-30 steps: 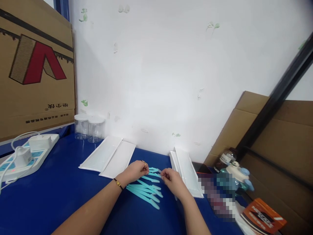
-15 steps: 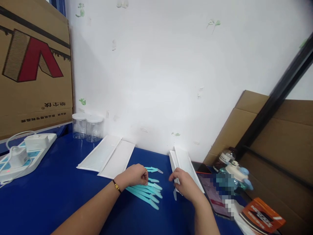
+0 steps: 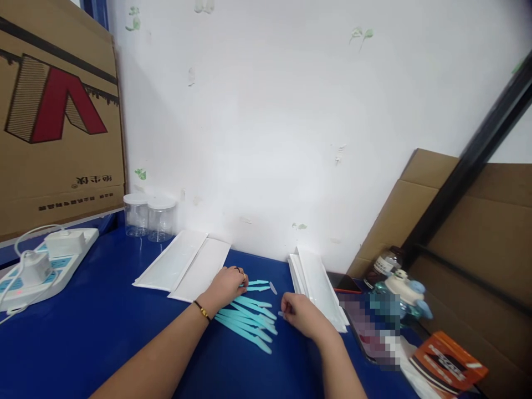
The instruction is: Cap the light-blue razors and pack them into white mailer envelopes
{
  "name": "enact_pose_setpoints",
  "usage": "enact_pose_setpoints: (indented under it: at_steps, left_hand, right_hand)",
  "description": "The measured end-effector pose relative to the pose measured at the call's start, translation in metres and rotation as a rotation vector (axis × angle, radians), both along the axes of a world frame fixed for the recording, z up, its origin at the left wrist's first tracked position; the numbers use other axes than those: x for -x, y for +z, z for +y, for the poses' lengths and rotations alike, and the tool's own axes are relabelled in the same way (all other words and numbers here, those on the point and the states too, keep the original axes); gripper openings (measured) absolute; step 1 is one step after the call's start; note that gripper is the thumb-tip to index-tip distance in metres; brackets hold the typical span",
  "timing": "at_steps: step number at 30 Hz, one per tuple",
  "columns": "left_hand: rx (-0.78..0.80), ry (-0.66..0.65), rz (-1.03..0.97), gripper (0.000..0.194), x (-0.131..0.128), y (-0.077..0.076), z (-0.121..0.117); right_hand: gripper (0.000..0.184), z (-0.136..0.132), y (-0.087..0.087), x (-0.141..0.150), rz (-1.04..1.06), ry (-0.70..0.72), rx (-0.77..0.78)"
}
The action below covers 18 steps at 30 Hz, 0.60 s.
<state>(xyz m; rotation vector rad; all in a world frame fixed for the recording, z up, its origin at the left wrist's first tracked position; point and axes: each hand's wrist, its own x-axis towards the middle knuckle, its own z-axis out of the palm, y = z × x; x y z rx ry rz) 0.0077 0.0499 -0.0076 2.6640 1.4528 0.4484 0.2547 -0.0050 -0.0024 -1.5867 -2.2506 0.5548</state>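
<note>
Several turquoise eyebrow razors [image 3: 245,327] lie fanned side by side on the blue table, their tips to the right. My left hand [image 3: 226,285] is closed just above that row, its fingers on a turquoise razor [image 3: 258,288] whose end sticks out to the right. A small translucent cap [image 3: 273,288] lies off that razor's tip. To the right of the row, my right hand [image 3: 301,315] is closed in a pinch, and the end of another small translucent cap [image 3: 281,314] shows at its fingertips. My fingers partly hide what they hold.
White padded sleeves [image 3: 172,263] lie at the back left, and more white sleeves [image 3: 316,282] are stacked beyond my right hand. Clear jars [image 3: 161,221] stand by the wall. A power strip [image 3: 70,266] is at far left; a teapot [image 3: 401,299] and orange pouch [image 3: 451,363] at right.
My right hand has moved left, away from the white sleeves and toward the razors, with a translucent cap at its fingertips. My left hand has shifted slightly up and left, showing more razors.
</note>
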Motion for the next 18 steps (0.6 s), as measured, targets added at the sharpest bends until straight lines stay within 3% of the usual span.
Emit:
enact_pose_setpoints:
  at_steps: [4,10,18]
  left_hand:
    - [-0.057,-0.017,0.055,0.014,-0.004,-0.002,0.001]
    - [-0.110,-0.013,0.115,0.018,-0.005,-0.004,0.001]
    - [-0.115,-0.021,0.006,0.026,0.001,0.017,-0.008]
  right_hand:
    - [0.023,0.008,-0.004,0.001,0.254,-0.025,-0.074]
    - [0.021,0.012,-0.002,0.006,0.680,-0.125,0.109]
    - [0.038,0.015,-0.001,0.003,0.809,-0.216,0.122]
